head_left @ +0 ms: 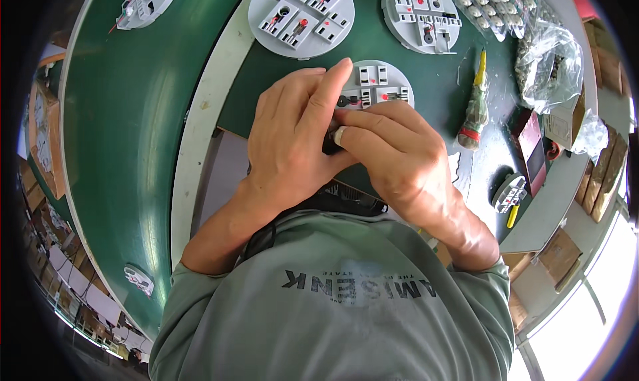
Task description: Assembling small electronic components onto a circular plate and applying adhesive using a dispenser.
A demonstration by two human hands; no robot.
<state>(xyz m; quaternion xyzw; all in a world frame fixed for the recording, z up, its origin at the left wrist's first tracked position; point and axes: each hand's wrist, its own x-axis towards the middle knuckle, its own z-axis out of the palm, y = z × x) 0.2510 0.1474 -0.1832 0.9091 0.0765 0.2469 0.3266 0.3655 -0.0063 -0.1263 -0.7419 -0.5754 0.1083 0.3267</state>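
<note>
Hands together over green surface [133, 115]: left hand [293, 135] and right hand [393, 155] fingers pinching small dark part [331, 141], just before round grey plate [379, 81].

A green bench [133, 148] with a white edge strip [200, 135] curves beneath the hands, cardboard boxes [602, 175] stacked to their right, bright daylight glaring at lower right.

1 head-worn fisheye view looks steeply down from above the person's chest, close over both hands [353, 141] at the near edge of a green bench [133, 115]. The bench runs up and away to grey round plates [301, 15] at the top. Straight edges bow toward the dark rim.
</note>
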